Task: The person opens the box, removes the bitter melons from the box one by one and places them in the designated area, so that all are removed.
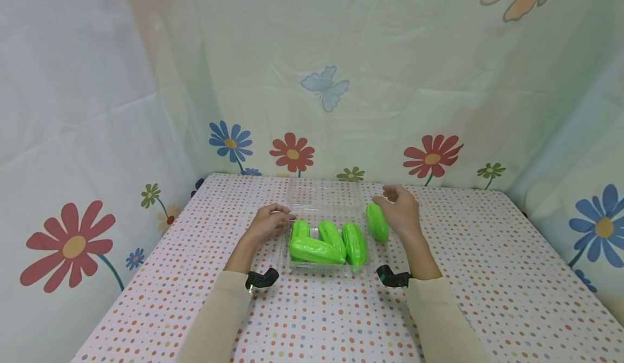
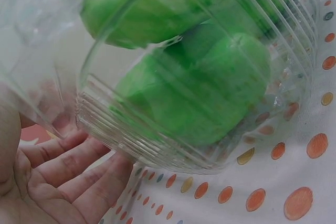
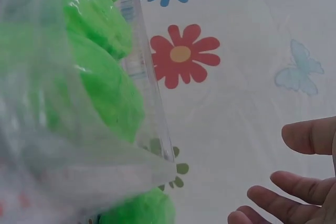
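Observation:
A clear plastic box point(image 1: 317, 268) with ribbed walls holds several glossy, bright green oblong pieces point(image 1: 317, 250), shaped like fat cucumbers. Its clear lid point(image 1: 322, 192) is folded back toward the far side. My left hand point(image 1: 270, 223) is at the box's left side; in the left wrist view its fingers point(image 2: 68, 174) lie fairly straight against the ribbed edge. Outside the box, to its right, lies another green oblong piece point(image 1: 377, 222). Just above and beside that piece is my right hand point(image 1: 401, 208). In the right wrist view its thumb and fingers are apart, with nothing between them.
A table point(image 1: 312, 319) with a dotted white cloth carries the box. Flower-printed curtains point(image 1: 370, 38) hang behind it and on both sides. Black wrist cameras point(image 1: 394, 277) sit at both wrists, close to the near corners of the box.

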Motion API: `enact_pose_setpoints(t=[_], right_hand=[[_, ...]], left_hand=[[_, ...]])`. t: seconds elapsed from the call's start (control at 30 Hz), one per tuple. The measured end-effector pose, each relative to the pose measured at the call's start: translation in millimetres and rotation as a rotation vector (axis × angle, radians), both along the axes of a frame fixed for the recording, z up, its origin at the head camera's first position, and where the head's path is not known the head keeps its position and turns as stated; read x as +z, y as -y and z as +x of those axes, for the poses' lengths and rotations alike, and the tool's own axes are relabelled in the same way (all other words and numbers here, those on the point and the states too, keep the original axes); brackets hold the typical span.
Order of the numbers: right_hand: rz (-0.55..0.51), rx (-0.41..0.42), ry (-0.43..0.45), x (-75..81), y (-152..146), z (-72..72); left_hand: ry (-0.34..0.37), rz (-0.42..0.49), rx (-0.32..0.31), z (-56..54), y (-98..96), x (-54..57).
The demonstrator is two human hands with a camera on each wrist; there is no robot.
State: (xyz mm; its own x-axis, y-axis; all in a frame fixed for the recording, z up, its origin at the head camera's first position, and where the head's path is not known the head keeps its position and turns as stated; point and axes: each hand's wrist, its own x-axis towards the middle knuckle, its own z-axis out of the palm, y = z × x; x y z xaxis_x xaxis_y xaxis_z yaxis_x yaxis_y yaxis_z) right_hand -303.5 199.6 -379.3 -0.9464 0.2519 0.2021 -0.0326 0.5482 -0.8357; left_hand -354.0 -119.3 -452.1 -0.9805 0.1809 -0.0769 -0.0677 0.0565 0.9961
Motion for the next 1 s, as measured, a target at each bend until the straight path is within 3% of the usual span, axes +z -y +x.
enact_pose_setpoints(t=[0.63, 1.0], right_hand=[[0.11, 0.234, -0.025, -1.0, 20, 3.7], [0.058, 0.387, -0.062, -2.4, 29, 6.2]], left_hand=[[0.0, 0.005, -0.004, -0.2, -1.2, 1.3], [-0.002, -0.004, -0.005, -0.1, -0.7, 1.3]])
